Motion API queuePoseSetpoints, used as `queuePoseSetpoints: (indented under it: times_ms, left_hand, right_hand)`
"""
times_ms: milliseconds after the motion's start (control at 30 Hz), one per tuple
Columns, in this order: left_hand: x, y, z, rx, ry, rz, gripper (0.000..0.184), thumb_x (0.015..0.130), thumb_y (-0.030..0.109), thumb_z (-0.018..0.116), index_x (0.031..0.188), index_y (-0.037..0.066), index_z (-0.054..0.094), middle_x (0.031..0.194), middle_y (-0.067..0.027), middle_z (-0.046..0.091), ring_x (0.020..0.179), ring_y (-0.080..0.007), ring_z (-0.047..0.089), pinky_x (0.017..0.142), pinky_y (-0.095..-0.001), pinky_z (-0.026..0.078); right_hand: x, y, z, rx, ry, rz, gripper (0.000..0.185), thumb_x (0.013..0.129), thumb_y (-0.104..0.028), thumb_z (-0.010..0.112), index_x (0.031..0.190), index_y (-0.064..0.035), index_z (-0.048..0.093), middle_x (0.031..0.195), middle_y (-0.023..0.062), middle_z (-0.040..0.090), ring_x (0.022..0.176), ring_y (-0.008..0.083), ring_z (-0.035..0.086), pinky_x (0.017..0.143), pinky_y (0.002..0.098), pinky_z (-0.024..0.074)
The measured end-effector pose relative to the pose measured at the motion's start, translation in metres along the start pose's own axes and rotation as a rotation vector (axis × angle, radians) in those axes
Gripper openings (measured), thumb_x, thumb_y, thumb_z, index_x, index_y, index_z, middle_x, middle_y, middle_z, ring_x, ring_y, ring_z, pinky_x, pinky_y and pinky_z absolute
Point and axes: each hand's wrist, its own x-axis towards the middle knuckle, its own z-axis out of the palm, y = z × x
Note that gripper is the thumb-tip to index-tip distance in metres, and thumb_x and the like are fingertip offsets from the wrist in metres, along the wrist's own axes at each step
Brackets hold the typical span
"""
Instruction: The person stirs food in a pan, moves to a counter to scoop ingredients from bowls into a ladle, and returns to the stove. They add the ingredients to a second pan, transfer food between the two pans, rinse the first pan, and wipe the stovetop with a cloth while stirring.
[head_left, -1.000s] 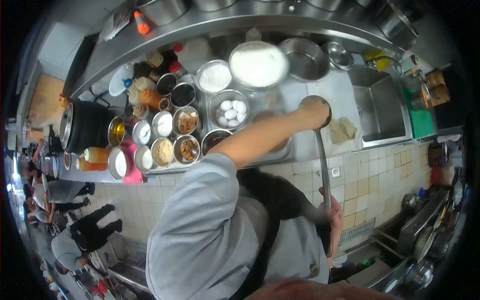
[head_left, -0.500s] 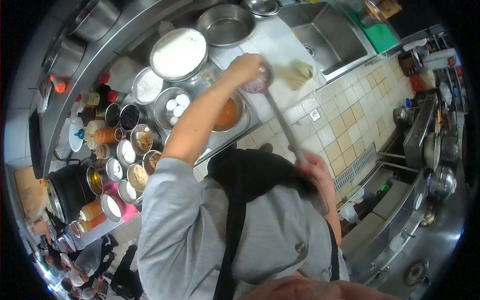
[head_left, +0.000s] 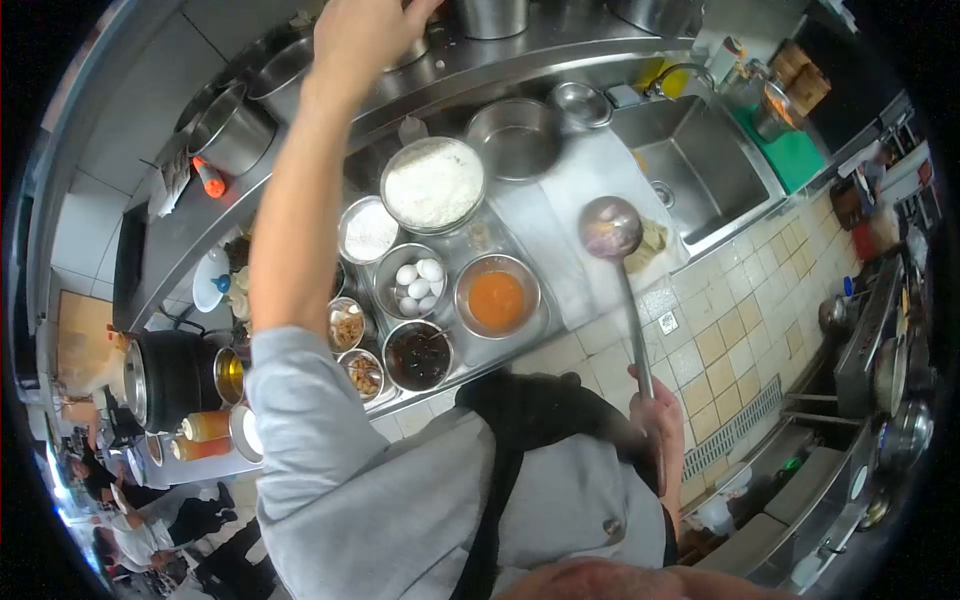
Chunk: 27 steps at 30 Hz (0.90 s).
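My right hand (head_left: 658, 418) is wrapped round the long handle of a metal ladle (head_left: 612, 230). The ladle's bowl hangs over the white cloth (head_left: 580, 180), with something pinkish in it that I cannot make out. My left hand (head_left: 365, 40) is raised over the back shelf, cut off by the top edge; one digit shows stretched away from the palm, and I see nothing in the hand. Below that arm are a bowl of white powder (head_left: 434, 185), a bowl of eggs (head_left: 418, 290), a bowl of orange liquid (head_left: 497, 300) and a bowl of dark liquid (head_left: 418, 357).
A steel sink (head_left: 700, 150) lies to the right, beside a green board (head_left: 785, 150). An empty metal pan (head_left: 515, 140) stands behind the cloth. Pots (head_left: 230, 130) line the back shelf (head_left: 560, 45). A black pot (head_left: 175, 375) stands left. Other people work at far left.
My left hand has left the ladle's bowl and risen left to the back shelf. My right hand keeps the handle; the bowl now sits further right and lower in view.
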Motion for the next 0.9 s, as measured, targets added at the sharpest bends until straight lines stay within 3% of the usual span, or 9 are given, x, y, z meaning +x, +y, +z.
queuePoseSetpoints:
  times_ms: [33, 100, 200, 367, 433, 667, 767, 833, 900]
  left_hand:
    - [0.013, -0.015, 0.009, 0.002, 0.004, 0.003, 0.047, 0.102, 0.042, 0.052, 0.119, 0.001, 0.068, 0.125, -0.0187, 0.068, 0.115, -0.0337, 0.065, 0.096, -0.0461, 0.051]
    - [0.048, -0.052, 0.049, 0.193, -0.191, 0.032, 0.061, 0.098, 0.059, 0.049, 0.108, 0.004, 0.074, 0.105, -0.0200, 0.073, 0.101, -0.0373, 0.069, 0.089, -0.0460, 0.053]
    - [0.065, -0.068, 0.062, 0.174, -0.241, 0.083, 0.082, 0.094, 0.075, 0.036, 0.106, 0.003, 0.074, 0.106, -0.0233, 0.072, 0.104, -0.0416, 0.067, 0.091, -0.0492, 0.052]
    - [0.058, -0.062, 0.066, 0.082, -0.079, 0.051, 0.074, 0.096, 0.069, 0.040, 0.100, 0.003, 0.074, 0.100, -0.0234, 0.072, 0.101, -0.0407, 0.068, 0.090, -0.0494, 0.052]
    - [0.053, -0.050, 0.041, -0.121, -0.278, -0.050, 0.055, 0.102, 0.046, 0.046, 0.126, 0.000, 0.065, 0.129, -0.0252, 0.063, 0.121, -0.0382, 0.061, 0.102, -0.0470, 0.047]
    - [0.086, -0.065, 0.048, -0.137, -0.403, -0.163, 0.059, 0.102, 0.048, 0.043, 0.118, -0.002, 0.069, 0.131, -0.0264, 0.061, 0.121, -0.0372, 0.061, 0.102, -0.0476, 0.046]
    - [0.093, -0.060, 0.044, 0.103, -0.336, -0.104, 0.054, 0.103, 0.042, 0.044, 0.113, -0.004, 0.070, 0.126, -0.0256, 0.065, 0.114, -0.0371, 0.064, 0.098, -0.0470, 0.048]
    - [0.097, -0.061, 0.045, 0.071, -0.093, -0.180, 0.050, 0.104, 0.037, 0.044, 0.106, -0.005, 0.071, 0.110, -0.0258, 0.070, 0.106, -0.0329, 0.067, 0.089, -0.0462, 0.052]
    - [0.054, 0.007, 0.012, -0.227, -0.011, -0.238, 0.049, 0.105, 0.035, 0.042, 0.091, -0.003, 0.069, 0.081, -0.0174, 0.068, 0.084, -0.0242, 0.069, 0.072, -0.0416, 0.054]
  right_hand:
    - [-0.004, -0.005, 0.004, -0.001, 0.017, -0.014, 0.061, 0.076, -0.015, 0.057, 0.133, 0.0065, 0.053, 0.062, -0.0008, 0.047, 0.042, 0.0090, 0.041, 0.038, 0.0234, 0.0318]
    - [-0.005, -0.010, 0.003, -0.001, 0.028, -0.019, 0.064, 0.076, -0.018, 0.059, 0.135, 0.0063, 0.051, 0.064, 0.0003, 0.050, 0.041, 0.0091, 0.042, 0.038, 0.0241, 0.0338]
    - [-0.009, -0.008, -0.008, 0.004, -0.056, -0.034, 0.064, 0.077, -0.019, 0.060, 0.135, 0.0064, 0.051, 0.066, 0.0011, 0.052, 0.043, 0.0083, 0.042, 0.040, 0.0226, 0.0330]
    - [-0.002, 0.013, -0.007, 0.041, -0.030, -0.042, 0.060, 0.078, -0.020, 0.059, 0.131, 0.0063, 0.055, 0.067, 0.0006, 0.052, 0.047, 0.0071, 0.042, 0.043, 0.0211, 0.0308]
    - [-0.001, 0.011, -0.005, 0.050, -0.035, -0.041, 0.058, 0.078, -0.020, 0.059, 0.130, 0.0063, 0.056, 0.067, 0.0003, 0.052, 0.048, 0.0068, 0.043, 0.044, 0.0207, 0.0300]
    - [0.004, 0.004, -0.011, -0.006, -0.018, 0.001, 0.057, 0.078, -0.019, 0.058, 0.130, 0.0053, 0.057, 0.065, -0.0011, 0.050, 0.044, 0.0073, 0.040, 0.040, 0.0229, 0.0303]
    - [0.006, 0.001, -0.011, 0.002, -0.039, -0.004, 0.057, 0.078, -0.019, 0.058, 0.131, 0.0048, 0.058, 0.064, -0.0019, 0.050, 0.043, 0.0074, 0.039, 0.040, 0.0233, 0.0305]
    - [0.007, -0.004, -0.013, 0.013, -0.029, 0.000, 0.057, 0.078, -0.018, 0.057, 0.130, 0.0046, 0.058, 0.064, -0.0025, 0.049, 0.043, 0.0073, 0.039, 0.040, 0.0232, 0.0307]
    - [0.005, -0.010, -0.018, -0.085, -0.035, 0.049, 0.055, 0.079, -0.019, 0.056, 0.129, 0.0037, 0.060, 0.063, -0.0034, 0.049, 0.043, 0.0067, 0.040, 0.041, 0.0232, 0.0311]
